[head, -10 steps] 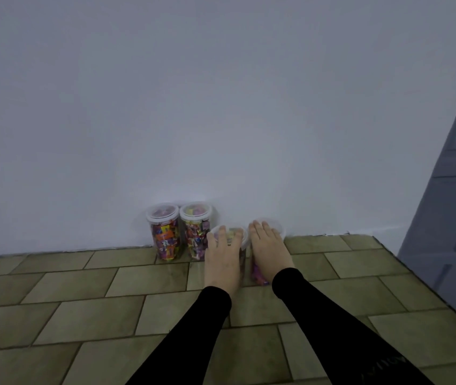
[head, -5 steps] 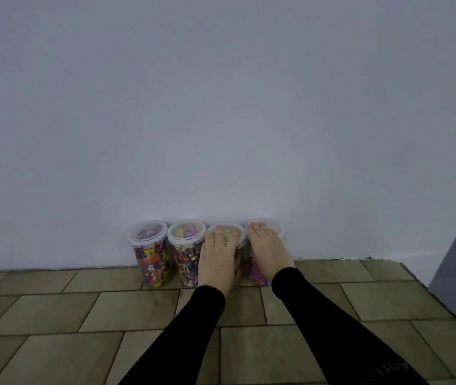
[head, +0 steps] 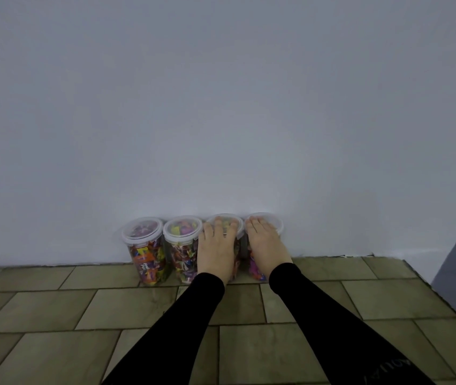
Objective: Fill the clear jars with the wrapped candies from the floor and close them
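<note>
Both my grips flat: left hand (head: pixel 215 251) and right hand (head: pixel 267 245) press lidded jars (head: pixel 149 254) against the wall (head: pixel 221 107).

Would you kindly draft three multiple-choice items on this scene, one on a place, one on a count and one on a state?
1. Where do the jars stand?
A. in a row against the wall
B. in the middle of the floor
C. on a shelf

2. How many jars are in view?
A. two
B. four
C. six

3. How are the two left jars?
A. open and empty
B. tipped over
C. lidded and filled with candies

Answers:
1 A: the row of jars touches the base of the wall on the tiled floor.
2 B: left jar, second jar, and one under the left hand and one under the right hand.
3 C: clear lids sit on both, coloured wrappers inside.
</note>
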The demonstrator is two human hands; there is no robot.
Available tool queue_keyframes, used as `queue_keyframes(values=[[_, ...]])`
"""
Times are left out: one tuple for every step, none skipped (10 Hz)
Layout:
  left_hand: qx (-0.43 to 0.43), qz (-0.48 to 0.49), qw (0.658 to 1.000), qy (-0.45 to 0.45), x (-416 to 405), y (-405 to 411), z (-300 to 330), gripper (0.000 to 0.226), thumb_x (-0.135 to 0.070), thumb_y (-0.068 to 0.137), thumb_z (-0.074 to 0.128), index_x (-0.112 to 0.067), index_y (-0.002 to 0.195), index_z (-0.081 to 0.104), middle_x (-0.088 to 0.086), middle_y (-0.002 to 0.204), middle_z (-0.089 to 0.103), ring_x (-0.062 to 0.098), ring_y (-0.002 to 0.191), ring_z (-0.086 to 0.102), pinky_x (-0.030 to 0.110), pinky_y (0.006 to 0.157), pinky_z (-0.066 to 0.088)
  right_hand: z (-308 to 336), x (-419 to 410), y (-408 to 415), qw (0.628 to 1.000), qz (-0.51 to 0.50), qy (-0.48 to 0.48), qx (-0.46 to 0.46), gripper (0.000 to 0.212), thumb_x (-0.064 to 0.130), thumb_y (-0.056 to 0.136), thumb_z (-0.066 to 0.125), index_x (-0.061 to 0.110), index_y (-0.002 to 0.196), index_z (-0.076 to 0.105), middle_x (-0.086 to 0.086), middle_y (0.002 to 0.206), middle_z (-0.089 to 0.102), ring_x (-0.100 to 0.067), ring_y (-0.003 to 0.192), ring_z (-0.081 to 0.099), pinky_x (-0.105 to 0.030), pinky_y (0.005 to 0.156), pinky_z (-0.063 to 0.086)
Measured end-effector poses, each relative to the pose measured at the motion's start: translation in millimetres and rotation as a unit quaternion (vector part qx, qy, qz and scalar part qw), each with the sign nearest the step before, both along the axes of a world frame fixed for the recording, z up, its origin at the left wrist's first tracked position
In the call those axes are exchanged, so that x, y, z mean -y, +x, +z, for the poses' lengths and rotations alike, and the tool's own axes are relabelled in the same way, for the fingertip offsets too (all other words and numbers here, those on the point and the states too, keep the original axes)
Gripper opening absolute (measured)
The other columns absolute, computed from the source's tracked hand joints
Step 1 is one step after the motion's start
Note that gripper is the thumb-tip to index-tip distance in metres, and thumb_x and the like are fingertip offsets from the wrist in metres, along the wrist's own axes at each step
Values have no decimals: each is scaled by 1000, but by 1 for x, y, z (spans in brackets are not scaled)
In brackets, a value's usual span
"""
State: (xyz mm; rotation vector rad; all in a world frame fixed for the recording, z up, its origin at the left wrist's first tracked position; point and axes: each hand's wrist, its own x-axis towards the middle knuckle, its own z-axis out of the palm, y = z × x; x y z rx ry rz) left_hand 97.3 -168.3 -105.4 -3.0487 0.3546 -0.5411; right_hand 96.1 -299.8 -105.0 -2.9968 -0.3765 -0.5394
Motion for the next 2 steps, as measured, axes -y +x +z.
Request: queue_keyframes(values=[[-12,-32,999,-16,-8,-6,7,74,-34,97,48,-28,154,1,14,160,12,37,143,19,45,114,21,10,-1,-9,999,-12,-26,-20,57,3,99,31,2,151,9,-15,159,12,-28,148,7,-38,120,6],[8,-41,998,-45,-31,-20,16,77,-47,93,51,-26,154,8,10,161,12,35,144,20,47,116,22,24,3,-23,1000,-27,-7,0,55,16,101,35,7,151,14,-10,160,13,-28,149,3,-43,119,9]])
